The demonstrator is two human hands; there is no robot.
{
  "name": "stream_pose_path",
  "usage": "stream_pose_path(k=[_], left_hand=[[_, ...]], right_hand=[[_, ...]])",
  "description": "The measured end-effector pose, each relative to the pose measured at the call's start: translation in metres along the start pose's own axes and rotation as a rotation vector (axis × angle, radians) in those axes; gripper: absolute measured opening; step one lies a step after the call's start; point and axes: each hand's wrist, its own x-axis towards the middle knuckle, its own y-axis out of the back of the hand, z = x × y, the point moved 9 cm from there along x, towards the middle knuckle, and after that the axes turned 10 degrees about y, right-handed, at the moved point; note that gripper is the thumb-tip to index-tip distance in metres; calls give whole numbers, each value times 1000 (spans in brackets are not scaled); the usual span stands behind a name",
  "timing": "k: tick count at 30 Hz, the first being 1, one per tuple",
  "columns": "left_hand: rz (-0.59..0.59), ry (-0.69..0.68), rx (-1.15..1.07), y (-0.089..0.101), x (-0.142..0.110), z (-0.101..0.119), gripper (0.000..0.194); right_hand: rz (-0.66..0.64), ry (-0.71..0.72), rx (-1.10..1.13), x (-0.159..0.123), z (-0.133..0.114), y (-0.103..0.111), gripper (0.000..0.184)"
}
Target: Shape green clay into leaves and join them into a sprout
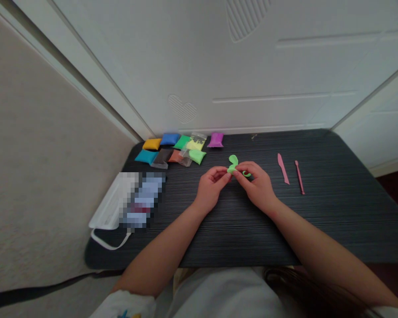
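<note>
Both hands meet over the middle of the dark table (334,212). My left hand (212,187) pinches a light green piece of clay (233,163) with thumb and fingertips. My right hand (257,183) is closed on the same clay from the other side; a small green curl shows under its fingers. The flat upper part of the clay sticks up above the fingertips.
Several small bags of coloured clay (172,150) lie at the table's back left, with a purple bag (216,139) apart. Two pink modelling tools (283,168) (299,177) lie to the right. A white bag (114,205) rests at the left edge. A white door stands behind.
</note>
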Motion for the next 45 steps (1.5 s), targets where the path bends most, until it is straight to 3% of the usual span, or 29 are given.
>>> stream_pose_path(k=[45], left_hand=[[51, -18, -68, 5, 0, -1, 20]], right_hand=[[41, 11, 1, -1, 1, 1, 10]])
